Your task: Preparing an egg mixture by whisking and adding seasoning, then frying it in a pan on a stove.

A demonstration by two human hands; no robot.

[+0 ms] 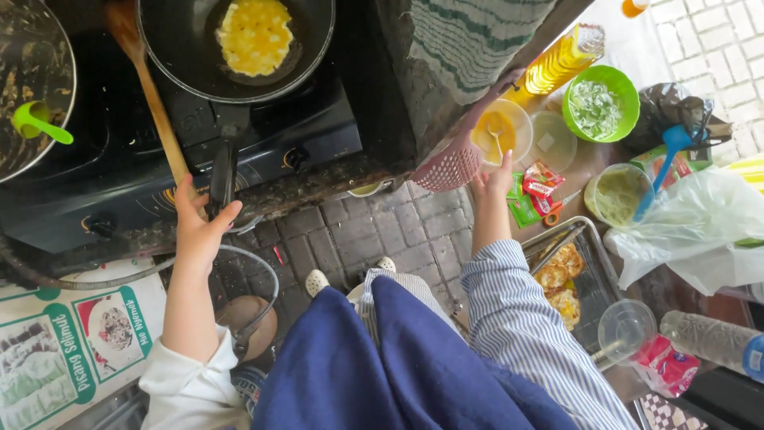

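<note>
On the black stove (159, 151), the largest thing here, a dark frying pan (183, 56) sits over the burner with a round yellow omelette (255, 36) lying flat in its middle, pale gold and looking nearly set. The pan's black handle (223, 171) runs down toward the person, and the left hand (199, 227) sits at its end, thumb and fingers curled about it in a narrow grip; a wooden spatula (151, 95) lies just beside, its shaft slanting past the same hand, and I cannot tell whether the fingers touch it too. To the right, on the low surface (585, 171) crowded with bowls, the right hand (495, 179) reaches to a clear plastic cup of beaten egg (500, 131), fingertips at its rim, not yet closed around it. Beside it stand a green bowl of chopped greens (601, 103), a bottle of oil (561, 60) and a wire tray (593, 287) of finished omelettes. By my judgement the frying step is in hand, with the pan steadied while the egg cooks. Lifting the cup would call for a firm hold around its wall and a level carry across the gap to the pan.
</note>
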